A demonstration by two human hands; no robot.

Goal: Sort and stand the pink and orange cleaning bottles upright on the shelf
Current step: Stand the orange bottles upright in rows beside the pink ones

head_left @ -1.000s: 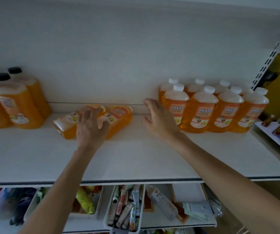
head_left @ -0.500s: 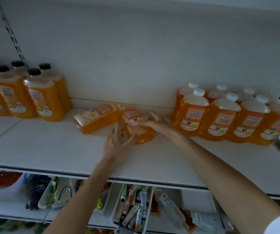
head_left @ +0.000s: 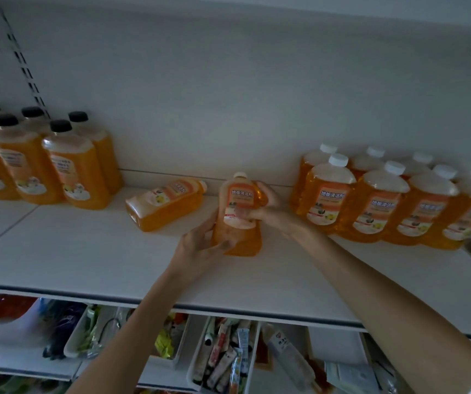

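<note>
An orange white-capped cleaning bottle [head_left: 240, 200] stands nearly upright at the middle of the white shelf [head_left: 86, 251]. My left hand [head_left: 200, 245] grips its lower left side, thumb across the base. My right hand [head_left: 268, 209] grips its right side, thumb on the label. A second orange bottle [head_left: 166, 206] lies on its side just to the left, cap pointing right. A group of upright white-capped orange bottles [head_left: 376, 200] stands on the right.
Several black-capped orange bottles [head_left: 66, 169] stand at the left of the shelf. Below the shelf, white bins [head_left: 223, 362] hold small packets and tubes. A slotted upright rail [head_left: 26, 69] runs up the back wall at left.
Both hands closed round the right one of the two lying bottles and tipped it up to nearly upright. The other bottle stayed lying. The view shifted left.
</note>
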